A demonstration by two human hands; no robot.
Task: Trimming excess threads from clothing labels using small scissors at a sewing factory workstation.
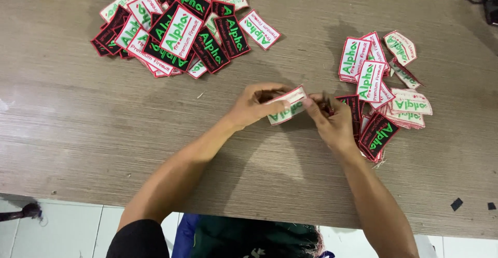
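Hands pinch one white patch (286, 105): left hand (254, 105) and right hand (332, 120) clamped on opposite ends, perhaps peeling; grip edges evenly.

Place: I read this as a small garment-trim or embroidery workshop, at a sorting station.
Bench: I see a plain wood-grain bench (104, 128), bare of any home or office things.
Stock: a big heap of embroidered patches (176, 27) lies far left, and a smaller heap (384, 89) lies right, many of one design.
Floor: pale tiles (67, 227) show below the bench's edge.
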